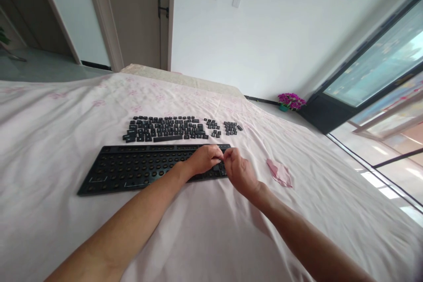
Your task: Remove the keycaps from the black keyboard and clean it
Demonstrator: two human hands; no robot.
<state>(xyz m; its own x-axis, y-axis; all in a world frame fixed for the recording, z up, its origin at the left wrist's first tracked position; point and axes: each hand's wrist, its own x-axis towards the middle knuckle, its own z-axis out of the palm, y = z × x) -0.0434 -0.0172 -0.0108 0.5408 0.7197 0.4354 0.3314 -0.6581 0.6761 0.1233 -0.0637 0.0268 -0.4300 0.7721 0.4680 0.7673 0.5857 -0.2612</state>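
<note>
A black keyboard lies on the pale bedsheet, most of its keycaps off and its key sockets bare. Over the keyboard's right end, my left hand is closed, fingers curled and pinched together. Close beside it, my right hand is also closed in a pinch, and the fingertips of both nearly meet. Whatever sits between the fingers is too small and hidden to make out. Just beyond the keyboard, loose black keycaps are laid out in rows, with a long space bar at the front.
To the right of my right hand lies a crumpled pink cloth. The bedsheet is wrinkled around the keyboard. Beyond the bed stand a white wall, a door and a pot of purple flowers; a glass door is at the right.
</note>
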